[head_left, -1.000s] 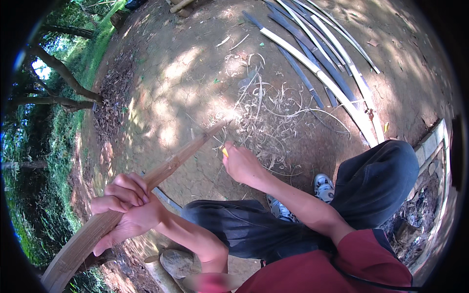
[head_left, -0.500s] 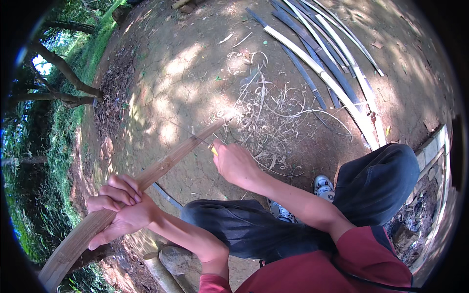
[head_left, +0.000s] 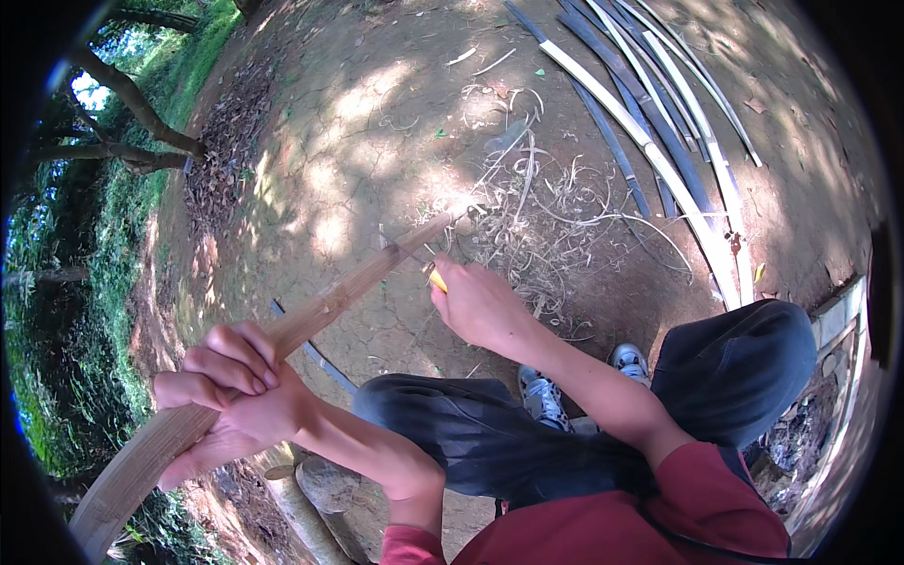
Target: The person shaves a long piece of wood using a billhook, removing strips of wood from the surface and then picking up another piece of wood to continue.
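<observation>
A long, light-brown bamboo strip (head_left: 334, 292) slants from the lower left up toward the middle, its far end above a heap of shavings. My left hand (head_left: 231, 391) is closed round its thicker near part, fingers over the top and thumb underneath. Closer to the far end, my right hand (head_left: 485, 306) grips a knife by its yellow handle (head_left: 437, 280). The thin blade (head_left: 407, 252) lies across the strip and touches it; most of the handle is hidden in the fist.
Curly pale shavings (head_left: 556, 217) litter the dirt ahead of my shoes (head_left: 543, 397). Long dark and pale strips (head_left: 650, 141) lie together at the far right. Cut logs (head_left: 303, 504) rest by my left elbow. Trees and grass (head_left: 118, 245) line the left side; a low edging (head_left: 841, 315) stands right.
The view has shifted, so the ground things sit lower and farther right. Both hands keep their grips; the knife still crosses the strip near its far end.
</observation>
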